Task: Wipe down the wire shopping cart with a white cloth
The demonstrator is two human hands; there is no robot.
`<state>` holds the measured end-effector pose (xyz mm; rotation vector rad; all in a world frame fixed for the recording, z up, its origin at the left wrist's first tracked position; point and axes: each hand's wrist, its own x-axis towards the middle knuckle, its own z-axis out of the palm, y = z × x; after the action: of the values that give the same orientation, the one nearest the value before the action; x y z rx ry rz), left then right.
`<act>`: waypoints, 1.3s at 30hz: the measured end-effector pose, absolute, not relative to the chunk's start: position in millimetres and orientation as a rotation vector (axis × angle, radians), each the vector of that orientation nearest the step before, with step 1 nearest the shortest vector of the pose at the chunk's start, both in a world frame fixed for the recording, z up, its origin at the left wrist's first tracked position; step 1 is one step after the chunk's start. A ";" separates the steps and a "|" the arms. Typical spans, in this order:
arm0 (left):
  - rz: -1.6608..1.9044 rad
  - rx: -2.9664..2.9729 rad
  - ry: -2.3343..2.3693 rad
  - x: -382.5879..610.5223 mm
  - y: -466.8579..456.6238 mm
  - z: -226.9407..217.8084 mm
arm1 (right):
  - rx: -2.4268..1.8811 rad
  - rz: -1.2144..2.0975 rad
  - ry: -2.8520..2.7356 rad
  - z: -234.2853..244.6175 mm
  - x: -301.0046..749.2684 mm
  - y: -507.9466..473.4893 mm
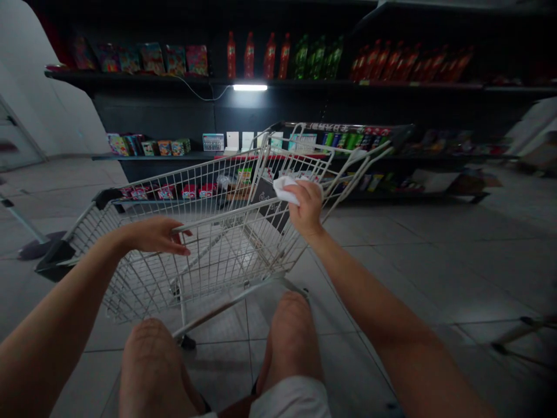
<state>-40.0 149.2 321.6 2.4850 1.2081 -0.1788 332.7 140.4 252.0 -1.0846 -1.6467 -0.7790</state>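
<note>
A metal shopping cart [209,244] stands sideways right in front of my knees, its handle end to the right. My left hand [163,235] rests on the near top rail of the basket, fingers loosely spread and hanging over the wires. In my right hand [307,206] is a bunched white cloth [286,188], pressed against the cart's top rail near the child seat frame. A dark panel [272,203] sits inside the cart behind that hand. The wire basket shows nothing loose inside it.
Behind the cart runs a dark shelf unit [165,110] with red bottles [249,55], green bottles [319,58] and small boxes. A lit lamp [250,87] hangs under the upper shelf. A pole on a round base [41,244] stands at left. Tripod-like legs [517,334] are at right.
</note>
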 end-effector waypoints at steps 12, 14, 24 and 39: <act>-0.165 2.105 1.075 -1.0 177.0 312.3 | -0.739 -0.699 -1.944 59.2 197.3 119.1; -0.151 2.097 1.080 -2.4 176.6 311.4 | -0.719 -0.616 -2.015 52.6 195.0 110.2; -0.148 2.124 1.065 5.6 170.0 316.8 | -0.871 -0.673 -1.910 104.1 192.5 133.4; -0.144 2.097 1.105 7.0 167.6 316.8 | -1.081 -0.575 -1.935 99.6 209.6 133.3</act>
<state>7.0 167.6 316.8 2.0969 1.1049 -0.1441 209.6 133.3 99.6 -1.0811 -1.9346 -0.5751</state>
